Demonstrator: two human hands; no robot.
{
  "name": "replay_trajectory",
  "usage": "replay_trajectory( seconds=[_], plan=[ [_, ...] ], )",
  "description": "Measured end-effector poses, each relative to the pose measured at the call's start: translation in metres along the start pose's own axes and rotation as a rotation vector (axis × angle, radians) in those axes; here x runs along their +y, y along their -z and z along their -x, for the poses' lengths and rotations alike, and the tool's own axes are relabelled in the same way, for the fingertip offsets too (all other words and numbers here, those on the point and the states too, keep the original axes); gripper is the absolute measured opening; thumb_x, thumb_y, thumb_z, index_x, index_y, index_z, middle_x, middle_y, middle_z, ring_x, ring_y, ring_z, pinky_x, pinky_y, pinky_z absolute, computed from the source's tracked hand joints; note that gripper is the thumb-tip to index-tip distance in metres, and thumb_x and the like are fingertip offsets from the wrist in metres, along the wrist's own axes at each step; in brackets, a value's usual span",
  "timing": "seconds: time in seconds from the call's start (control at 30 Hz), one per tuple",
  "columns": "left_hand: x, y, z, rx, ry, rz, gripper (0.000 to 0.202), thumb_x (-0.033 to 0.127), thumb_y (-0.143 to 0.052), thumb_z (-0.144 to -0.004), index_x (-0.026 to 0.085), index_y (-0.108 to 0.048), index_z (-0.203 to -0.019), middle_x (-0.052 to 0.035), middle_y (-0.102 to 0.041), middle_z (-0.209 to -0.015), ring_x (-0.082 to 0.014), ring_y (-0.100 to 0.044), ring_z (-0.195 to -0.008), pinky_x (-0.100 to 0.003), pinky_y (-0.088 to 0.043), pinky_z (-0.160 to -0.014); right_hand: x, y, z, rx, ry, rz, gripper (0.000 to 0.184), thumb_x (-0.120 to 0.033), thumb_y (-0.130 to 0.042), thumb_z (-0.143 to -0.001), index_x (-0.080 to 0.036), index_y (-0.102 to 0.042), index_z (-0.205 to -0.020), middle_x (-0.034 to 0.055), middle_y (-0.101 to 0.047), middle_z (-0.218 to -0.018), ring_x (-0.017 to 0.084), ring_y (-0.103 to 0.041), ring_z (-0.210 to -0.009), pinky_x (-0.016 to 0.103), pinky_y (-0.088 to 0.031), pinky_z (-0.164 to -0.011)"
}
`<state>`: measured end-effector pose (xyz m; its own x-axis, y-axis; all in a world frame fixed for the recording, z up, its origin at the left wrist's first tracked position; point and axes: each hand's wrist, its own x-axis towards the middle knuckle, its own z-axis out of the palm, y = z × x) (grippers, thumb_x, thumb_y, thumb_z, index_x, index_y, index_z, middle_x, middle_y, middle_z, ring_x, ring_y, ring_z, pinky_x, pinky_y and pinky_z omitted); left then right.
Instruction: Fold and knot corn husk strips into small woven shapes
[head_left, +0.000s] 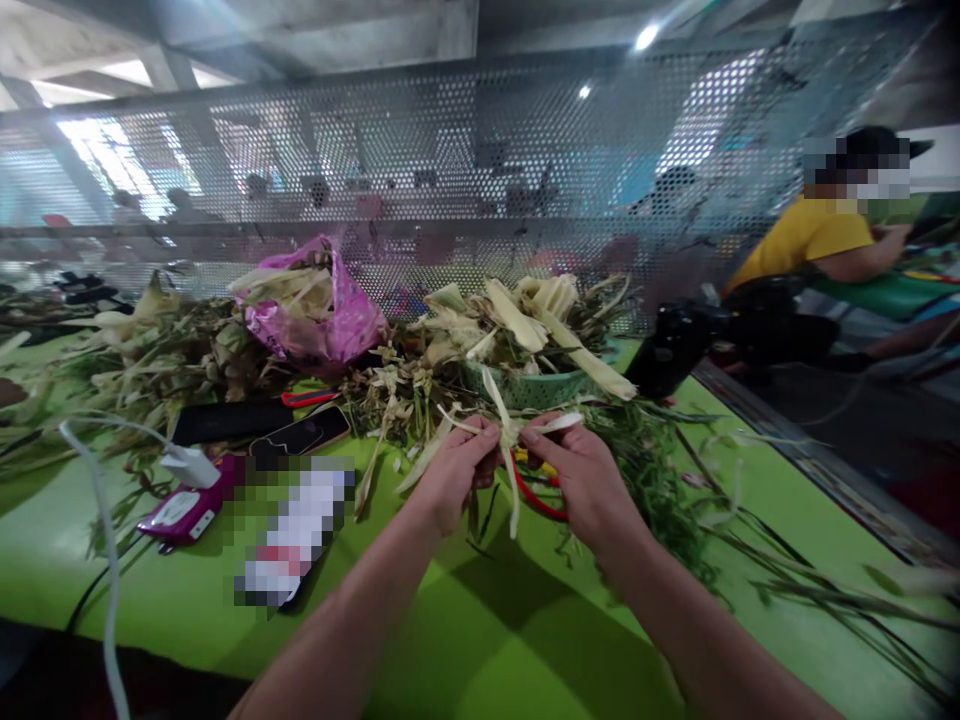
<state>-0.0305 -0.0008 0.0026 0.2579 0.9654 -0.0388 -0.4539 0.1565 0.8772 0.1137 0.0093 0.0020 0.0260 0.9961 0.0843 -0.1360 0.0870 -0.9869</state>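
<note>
My left hand [452,470] and my right hand [583,482] meet over the green table [480,620], both pinched on a pale yellow leaf strip [511,440] whose ends stick out sideways and hang down between them. Red-handled scissors [541,500] lie on the table just under my right hand. Directly behind my hands stands a green basket [540,388] heaped with pale dried leaves [525,315].
A pink plastic bag [319,315] of leaves sits at the back left beside loose leaf piles [157,350]. Phones [300,432], a power bank [184,508] and a white cable [105,540] lie at left. Green stems [720,510] spread right. A perforated metal screen [450,160] backs the table; a seated person in yellow [810,240] is at right.
</note>
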Motion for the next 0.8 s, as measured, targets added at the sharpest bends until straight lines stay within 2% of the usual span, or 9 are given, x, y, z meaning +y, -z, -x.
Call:
replay_trajectory(
  seconds=[0.13, 0.37, 0.57, 0.7, 0.8],
  plan=[
    [-0.001, -0.001, 0.000, -0.021, -0.018, 0.055, 0.035, 0.044, -0.070, -0.072, 0.018, -0.045, -0.073, 0.0081, -0.036, -0.053, -0.0044, -0.026, -0.045, -0.018, -0.015, -0.045, -0.001, 0.002, -0.001, -0.026, -0.049, -0.061, 0.029, -0.041, -0.077, -0.067, -0.021, -0.058, -0.077, 0.0005, -0.061, -0.067, 0.017, -0.055, -0.060, 0.031, -0.047, -0.061],
    [0.002, -0.002, 0.002, -0.042, -0.016, -0.060, 0.030, 0.040, -0.072, -0.073, 0.017, -0.054, -0.084, 0.0045, -0.048, -0.063, -0.0036, -0.034, -0.049, -0.017, -0.020, -0.045, -0.010, 0.005, 0.000, 0.049, 0.051, -0.024, 0.028, -0.038, -0.080, -0.063, -0.020, -0.063, -0.076, -0.0017, -0.058, -0.069, 0.013, -0.051, -0.061, 0.027, -0.043, -0.059],
    [0.006, -0.002, 0.003, -0.057, -0.007, -0.163, 0.030, 0.039, -0.071, -0.073, 0.015, -0.058, -0.084, 0.0030, -0.050, -0.065, -0.0051, -0.035, -0.053, -0.019, -0.024, -0.049, -0.012, 0.005, 0.001, 0.037, 0.064, -0.032, 0.025, -0.035, -0.080, -0.064, -0.022, -0.063, -0.077, -0.0021, -0.060, -0.070, 0.013, -0.051, -0.061, 0.026, -0.043, -0.060],
    [0.001, 0.000, 0.001, -0.062, -0.078, -0.106, 0.029, 0.037, -0.073, -0.071, 0.015, -0.058, -0.082, 0.0034, -0.049, -0.067, -0.0065, -0.040, -0.058, -0.020, -0.030, -0.055, -0.014, 0.002, 0.004, 0.039, 0.084, -0.016, 0.025, -0.035, -0.079, -0.065, -0.021, -0.063, -0.079, -0.0027, -0.059, -0.070, 0.011, -0.049, -0.060, 0.024, -0.040, -0.057],
    [-0.003, 0.001, -0.001, -0.020, -0.121, -0.073, 0.024, 0.035, -0.070, -0.075, 0.016, -0.056, -0.081, 0.0043, -0.046, -0.065, -0.0065, -0.038, -0.058, -0.020, -0.029, -0.055, -0.014, -0.002, 0.008, -0.013, 0.040, 0.015, 0.030, -0.040, -0.076, -0.068, -0.019, -0.063, -0.083, -0.0026, -0.056, -0.067, 0.010, -0.042, -0.054, 0.023, -0.035, -0.049]
  ],
)
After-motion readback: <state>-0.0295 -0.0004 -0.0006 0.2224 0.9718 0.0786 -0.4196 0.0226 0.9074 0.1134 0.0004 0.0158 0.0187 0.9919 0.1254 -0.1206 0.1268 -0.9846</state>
